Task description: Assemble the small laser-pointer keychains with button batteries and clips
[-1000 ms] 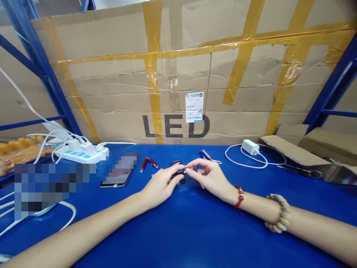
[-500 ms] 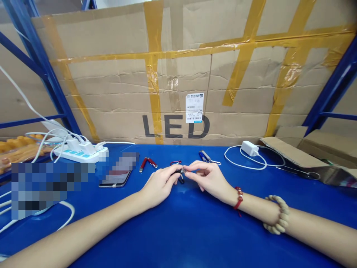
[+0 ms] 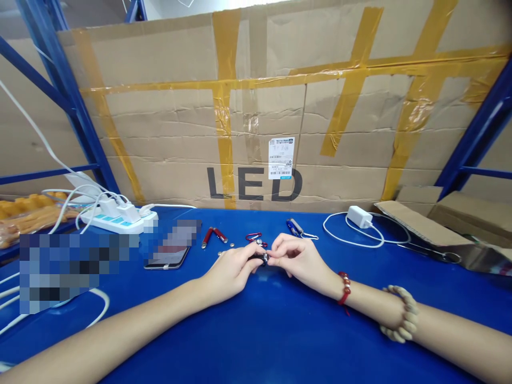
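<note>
My left hand (image 3: pixel 232 268) is closed around a small black tube (image 3: pixel 261 256) with a silvery end. The thumb and fingers of my right hand (image 3: pixel 298 256) pinch at that silvery end, so both hands meet at the piece. Most of the tube is hidden by fingers. Just behind my hands lies a red carabiner clip (image 3: pixel 253 236), with a small silvery part (image 3: pixel 259 242) near it. Small round silvery discs, like button cells (image 3: pixel 232 245), lie beyond my left hand. Two short red metal tubes (image 3: pixel 214 234) rest farther left.
A phone (image 3: pixel 168 256) lies left, before a white power strip (image 3: pixel 120 221) with cables. Behind are blue and grey tubes (image 3: pixel 294 228) with a silvery clip (image 3: pixel 310 236). A white charger (image 3: pixel 359 217), scissors (image 3: pixel 446 257) and an opened carton (image 3: pixel 424 226) are right. A large cardboard box (image 3: pixel 180 133) stands behind.
The black tube now shows level between my hands; before, its dark end pointed down below the fingers. The red clip and the small discs show more. The view has shifted slightly.
</note>
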`<state>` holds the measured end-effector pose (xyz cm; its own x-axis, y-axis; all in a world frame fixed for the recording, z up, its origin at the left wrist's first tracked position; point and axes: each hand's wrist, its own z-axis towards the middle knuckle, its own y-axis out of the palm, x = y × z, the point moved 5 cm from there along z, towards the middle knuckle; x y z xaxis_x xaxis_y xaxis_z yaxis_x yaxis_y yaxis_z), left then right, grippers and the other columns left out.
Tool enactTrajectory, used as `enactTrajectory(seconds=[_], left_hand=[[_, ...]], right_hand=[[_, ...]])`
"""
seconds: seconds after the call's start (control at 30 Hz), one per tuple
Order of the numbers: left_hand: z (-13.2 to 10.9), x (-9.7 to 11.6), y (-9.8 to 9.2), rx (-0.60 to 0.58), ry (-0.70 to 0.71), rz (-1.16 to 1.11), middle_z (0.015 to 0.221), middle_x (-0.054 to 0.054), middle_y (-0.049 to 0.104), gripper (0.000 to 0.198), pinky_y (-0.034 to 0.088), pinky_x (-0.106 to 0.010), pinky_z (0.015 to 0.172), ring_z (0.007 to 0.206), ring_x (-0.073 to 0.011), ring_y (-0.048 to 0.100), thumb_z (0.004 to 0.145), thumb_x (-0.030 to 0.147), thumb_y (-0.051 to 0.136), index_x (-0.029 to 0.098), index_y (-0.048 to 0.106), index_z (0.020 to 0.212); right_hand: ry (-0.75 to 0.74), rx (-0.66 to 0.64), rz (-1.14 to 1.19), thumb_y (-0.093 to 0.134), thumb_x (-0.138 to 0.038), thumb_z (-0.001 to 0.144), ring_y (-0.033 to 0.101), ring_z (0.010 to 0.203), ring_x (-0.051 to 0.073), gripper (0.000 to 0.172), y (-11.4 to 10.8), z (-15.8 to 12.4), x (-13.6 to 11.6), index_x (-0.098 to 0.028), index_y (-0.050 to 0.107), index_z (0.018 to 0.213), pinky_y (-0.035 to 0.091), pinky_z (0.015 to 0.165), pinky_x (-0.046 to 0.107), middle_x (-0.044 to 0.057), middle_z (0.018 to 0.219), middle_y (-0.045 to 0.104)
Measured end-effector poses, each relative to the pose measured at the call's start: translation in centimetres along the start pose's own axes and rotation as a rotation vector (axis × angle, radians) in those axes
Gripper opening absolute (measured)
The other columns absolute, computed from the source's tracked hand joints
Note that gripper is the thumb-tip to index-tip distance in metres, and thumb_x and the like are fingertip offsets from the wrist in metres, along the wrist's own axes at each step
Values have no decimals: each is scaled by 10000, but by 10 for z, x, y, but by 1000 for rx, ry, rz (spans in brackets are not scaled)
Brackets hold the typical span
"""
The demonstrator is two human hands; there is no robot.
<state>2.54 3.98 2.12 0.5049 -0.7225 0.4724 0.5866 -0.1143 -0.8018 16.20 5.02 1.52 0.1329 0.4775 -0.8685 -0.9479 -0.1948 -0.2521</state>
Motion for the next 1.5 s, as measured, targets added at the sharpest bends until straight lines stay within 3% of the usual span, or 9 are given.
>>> enactTrajectory(seconds=[0.17, 0.53, 1.23, 1.5], left_hand=[[-2, 0, 1, 2, 13, 40, 746, -6, 602, 198, 408, -234, 645, 711, -154, 575, 864, 187, 357, 196, 528, 962], [-3, 1, 0, 31, 15, 73, 941, -16, 650, 162, 442, -263, 734, 863, -174, 605, 852, 184, 402, 213, 532, 945], [-3, 5, -3, 160, 97, 152, 839, -22, 645, 69, 460, -251, 679, 767, -162, 613, 848, 182, 448, 195, 514, 832], [-1, 3, -3, 153, 82, 133, 1003, -19, 646, 171, 459, -283, 817, 918, -170, 595, 857, 190, 452, 216, 543, 1000]], right_hand=[[-48, 10, -87, 730, -341, 607, 446, 485, 55, 250, -1, -1, -4, -140, 607, 521, 348, 408, 193, 10, 665, 543], [63, -56, -73, 686, -377, 631, 367, 393, 25, 318, 3, 0, 1, -144, 502, 517, 277, 350, 185, -20, 621, 491], [169, -150, -30, 586, -440, 724, 407, 346, 47, 338, 5, -2, 11, -165, 447, 587, 276, 359, 164, -61, 453, 455], [220, -116, 2, 608, -470, 696, 356, 306, 38, 357, 4, 1, 14, -156, 478, 586, 223, 349, 158, -73, 365, 437]])
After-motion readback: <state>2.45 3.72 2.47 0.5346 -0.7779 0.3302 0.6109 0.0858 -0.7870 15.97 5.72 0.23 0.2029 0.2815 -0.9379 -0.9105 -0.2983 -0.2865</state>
